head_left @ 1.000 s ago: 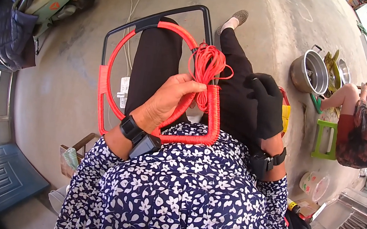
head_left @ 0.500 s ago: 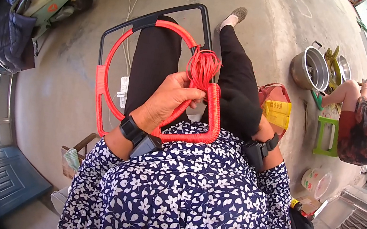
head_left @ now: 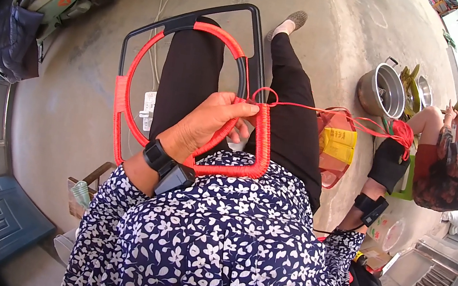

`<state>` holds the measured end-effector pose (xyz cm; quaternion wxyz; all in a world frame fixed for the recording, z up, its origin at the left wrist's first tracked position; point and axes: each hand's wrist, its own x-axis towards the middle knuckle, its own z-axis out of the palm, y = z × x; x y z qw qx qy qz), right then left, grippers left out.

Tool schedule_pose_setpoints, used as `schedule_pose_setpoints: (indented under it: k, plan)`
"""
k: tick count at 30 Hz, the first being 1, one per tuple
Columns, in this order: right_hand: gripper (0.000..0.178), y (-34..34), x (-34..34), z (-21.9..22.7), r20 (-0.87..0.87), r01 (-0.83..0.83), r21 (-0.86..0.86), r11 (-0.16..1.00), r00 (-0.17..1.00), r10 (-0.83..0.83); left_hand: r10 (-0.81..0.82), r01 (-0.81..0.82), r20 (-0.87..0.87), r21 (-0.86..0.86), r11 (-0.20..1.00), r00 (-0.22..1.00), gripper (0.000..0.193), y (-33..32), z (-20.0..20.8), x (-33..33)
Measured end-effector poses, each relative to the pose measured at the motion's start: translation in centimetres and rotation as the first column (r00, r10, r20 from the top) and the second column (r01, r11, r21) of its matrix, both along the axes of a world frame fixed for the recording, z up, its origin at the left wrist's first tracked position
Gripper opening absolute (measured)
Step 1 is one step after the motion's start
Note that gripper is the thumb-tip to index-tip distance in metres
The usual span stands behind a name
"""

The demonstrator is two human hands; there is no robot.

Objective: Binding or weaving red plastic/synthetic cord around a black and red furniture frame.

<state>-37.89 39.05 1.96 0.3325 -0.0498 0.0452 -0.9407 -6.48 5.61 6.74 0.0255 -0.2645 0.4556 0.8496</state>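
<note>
I saw my left hand clamped on the black frame that lay across my lap, fingers curled shut around the inner red-wrapped ring with the fingertips pressed at the spot where the red cord left the wrapped right bar; I judged that grip was there to steady the frame and pin the last turn so it could not slacken. My right hand, in a black glove, was flung well out to my right, closed on a bunched hank of the same cord, and the strand ran taut between it and the frame, with a small loop standing just above the bar. Drawn that far, the pull seemed meant to tighten the loop. The frame's far edge reached past my knees, its upper rim partly bare, partly wrapped. A red mesh bag with yellow packets sat just beside my right thigh, and beyond it another person sat near two metal pots.
</note>
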Motion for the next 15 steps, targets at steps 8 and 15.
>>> schedule_pose_setpoints:
  k: [8, 15]
  plan:
    - [0.029, -8.4, 3.4, 1.1, -0.174, 0.787, -0.604, 0.123, -0.281, 0.944, 0.053, -0.052, 0.026, -0.023, 0.998, 0.998, 0.022, 0.2, -0.2, -0.7]
    - [0.027, -14.9, 13.5, 1.4, -0.725, 0.367, 0.687, 0.627, 0.291, 0.624, 0.063, -0.063, 0.011, -0.024, 0.998, 0.998, 0.020, 0.6, 0.1, -0.9]
